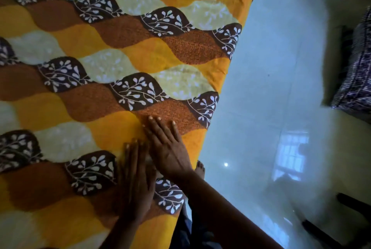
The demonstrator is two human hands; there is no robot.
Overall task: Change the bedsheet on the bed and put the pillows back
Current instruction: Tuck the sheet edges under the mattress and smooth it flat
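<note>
Both hands lie flat, palms down, on the cotton bedsheet (120, 51) printed in yellow, rust-brown and cream waves with dark leaf panels, which covers the bed from under the palms to far beyond the fingertips. The right hand (168, 148) presses the cloth with fingers straight and slightly spread. The left hand (136, 178) sits just behind and to its left, fingers straight and close together, touching it or nearly so. Right of the right hand the sheet drops over the bed's edge toward the glossy pale tiled floor (271, 88), where a bare foot (200, 168) shows just past the wrist. Well off to the right lies a dark purple-and-white patterned cloth (357, 67); whether it is a pillow or the old sheet I cannot tell.

This looks like smoothing. A hard push away from this edge could drag the overhang up and leave the sheet lopsided, or heap a ridge ahead of the fingers
</note>
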